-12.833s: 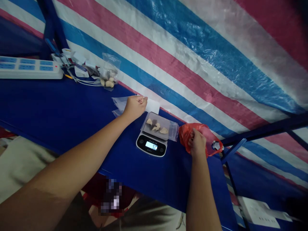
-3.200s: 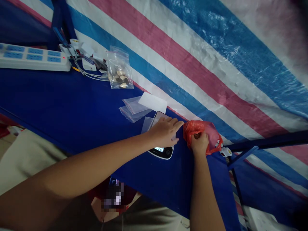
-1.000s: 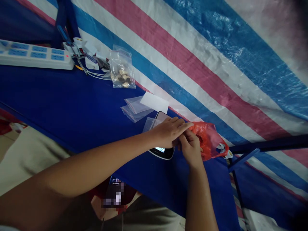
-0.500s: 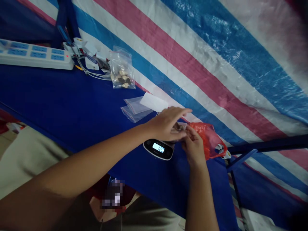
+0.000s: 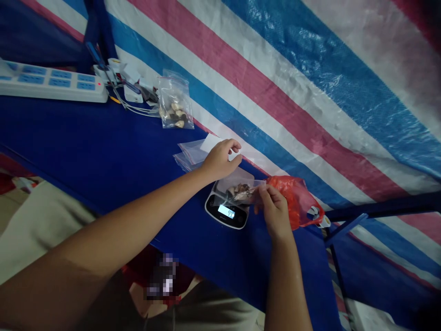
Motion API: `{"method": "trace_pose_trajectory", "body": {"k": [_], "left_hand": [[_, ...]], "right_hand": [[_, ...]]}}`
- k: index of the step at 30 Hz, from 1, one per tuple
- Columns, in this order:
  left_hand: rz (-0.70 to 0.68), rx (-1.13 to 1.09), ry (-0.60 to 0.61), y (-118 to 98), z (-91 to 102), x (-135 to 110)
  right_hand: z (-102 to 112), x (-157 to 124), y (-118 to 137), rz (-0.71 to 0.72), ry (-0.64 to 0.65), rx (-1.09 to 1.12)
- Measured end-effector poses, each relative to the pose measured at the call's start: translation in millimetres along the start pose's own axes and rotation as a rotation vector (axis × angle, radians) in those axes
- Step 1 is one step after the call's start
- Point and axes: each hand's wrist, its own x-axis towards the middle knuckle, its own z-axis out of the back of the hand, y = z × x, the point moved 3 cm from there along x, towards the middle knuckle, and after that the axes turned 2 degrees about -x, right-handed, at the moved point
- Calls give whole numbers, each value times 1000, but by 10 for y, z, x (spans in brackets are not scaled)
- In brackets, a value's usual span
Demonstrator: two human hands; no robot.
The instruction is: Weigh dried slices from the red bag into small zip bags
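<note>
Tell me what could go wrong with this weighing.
The right hand pinches the clear bag lying on the scale, so the hand's pull or pressure may throw off the reading. The bag's end overhangs the scale toward the red bag, so the pieces might slide out if it is unsealed.

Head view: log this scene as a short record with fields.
Left hand: raised, holding nothing visible, beside a white paper slip
Right hand: pinching a small clear zip bag of brown and pale pieces over a digital scale
Scale display: lit, digits too small to read reliably
Nearby: flat clear plastic bags; red plastic bag
Farther: filled zip bag; white power strip
Surface: blue tabletop against a striped tarp
</note>
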Motion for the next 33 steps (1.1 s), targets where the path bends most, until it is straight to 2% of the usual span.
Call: {"method": "trace_pose_trajectory", "body": {"k": [3,6,8,11,12,14,16,20,22,25,27,29,30,31,33], "left_hand": [[48,-40,-45,26,6,15],[150,-158,-46,73,2,36],[238,-303,74,77,-29,39],[329,-514,352,-1,-93,2],[328,-548,414,-36,-106,-14],[279,-535,452,-86,-120,-35],[220,-454,394,-79,-128,-37],[168,-272,133,88,-102,0],[156,-202,39,194,-69,24],[147,-124,-23,319,-3,61],[159,-92,-50,372,48,86],[185,-54,-79,413,100,109],[199,-31,-89,433,121,120],[212,-5,-95,455,137,128],[242,47,-85,512,150,139]], "right_hand": [[34,-54,117,137,-149,18],[32,-115,221,210,-171,-61],[32,-140,256,222,-164,-56],[52,-141,253,198,-204,-20],[51,-132,240,175,-208,-15],[33,-103,199,122,-205,-5],[-11,-63,138,59,-194,31],[-102,33,-55,-79,-228,127],[-96,73,-150,-146,-227,103],[147,87,-189,-124,-366,-113],[469,56,-149,-53,-551,-394],[824,20,-125,-33,-662,-732],[990,10,-143,-66,-659,-885],[1129,13,-188,-102,-578,-982],[1314,27,-322,-131,-323,-1034]]}}
